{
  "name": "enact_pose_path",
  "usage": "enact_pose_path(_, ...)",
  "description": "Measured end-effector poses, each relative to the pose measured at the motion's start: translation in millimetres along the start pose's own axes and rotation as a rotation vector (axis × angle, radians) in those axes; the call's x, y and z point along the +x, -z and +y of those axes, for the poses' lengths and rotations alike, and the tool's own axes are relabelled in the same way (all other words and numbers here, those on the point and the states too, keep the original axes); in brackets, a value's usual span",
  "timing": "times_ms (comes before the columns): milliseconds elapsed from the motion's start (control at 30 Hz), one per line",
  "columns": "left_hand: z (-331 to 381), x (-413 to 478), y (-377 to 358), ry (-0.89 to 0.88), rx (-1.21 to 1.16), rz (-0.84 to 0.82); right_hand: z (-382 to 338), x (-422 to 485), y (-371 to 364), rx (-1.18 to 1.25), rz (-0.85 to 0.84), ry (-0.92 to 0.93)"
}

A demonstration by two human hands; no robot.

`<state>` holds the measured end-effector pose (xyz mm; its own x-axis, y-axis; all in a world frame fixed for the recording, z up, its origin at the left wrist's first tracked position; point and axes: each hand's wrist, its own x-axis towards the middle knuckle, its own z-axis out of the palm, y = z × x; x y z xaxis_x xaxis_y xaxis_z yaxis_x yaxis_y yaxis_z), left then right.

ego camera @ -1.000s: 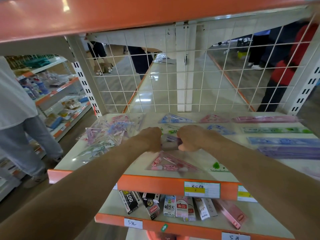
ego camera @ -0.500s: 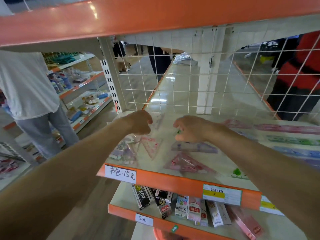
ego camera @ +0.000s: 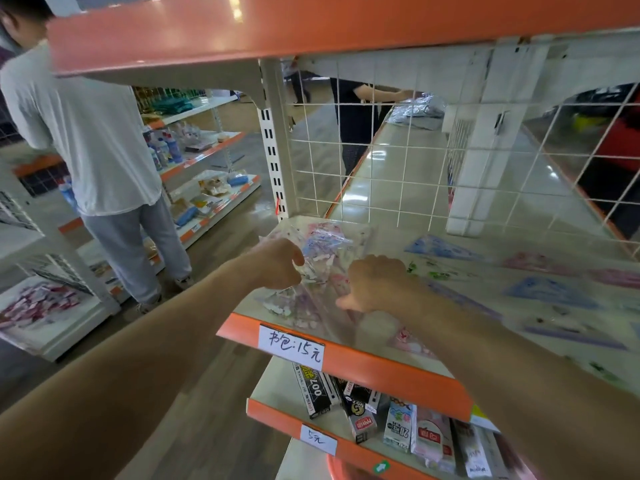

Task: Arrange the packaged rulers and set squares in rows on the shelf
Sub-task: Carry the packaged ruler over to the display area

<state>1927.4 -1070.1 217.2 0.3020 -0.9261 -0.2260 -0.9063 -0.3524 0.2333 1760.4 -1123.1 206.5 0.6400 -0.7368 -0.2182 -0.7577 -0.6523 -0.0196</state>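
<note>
Left hand [ego camera: 280,263] is curled, fingertips pinching clear wrap at the near side of the pile of packets [ego camera: 325,242]. That pile is a loose heap of pink, purple and white rulers and set squares at the left end of the shelf [ego camera: 388,370], running from the front edge back to the wire grid [ego camera: 381,150]. Right hand [ego camera: 375,284] is just beside the left one, knuckles up on clear wrap at the pile's right side, thumb out toward the front edge. Its fingers are tucked under, so grip cannot be told. To the right, lying flat and apart: blue set square [ego camera: 443,249] at the back, second blue set square [ego camera: 550,292] mid-shelf, purple ruler [ego camera: 575,336] nearer the front. Handwritten price label [ego camera: 294,346] on the orange front edge. Boxed goods [ego camera: 398,422] on the shelf below.
</note>
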Motion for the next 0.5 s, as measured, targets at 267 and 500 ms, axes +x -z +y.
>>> enact_pose_path(267,0.2,8.6,-1.9,-0.012,-0.041,-0.003,6.4,11.9,1.9,0.098,-0.077,-0.030)
enact_pose_path(500,9.3,10.3,2.1,-0.022,-0.215,-0.047,30.5,16.1,9.2,0.481,-0.113,-0.006)
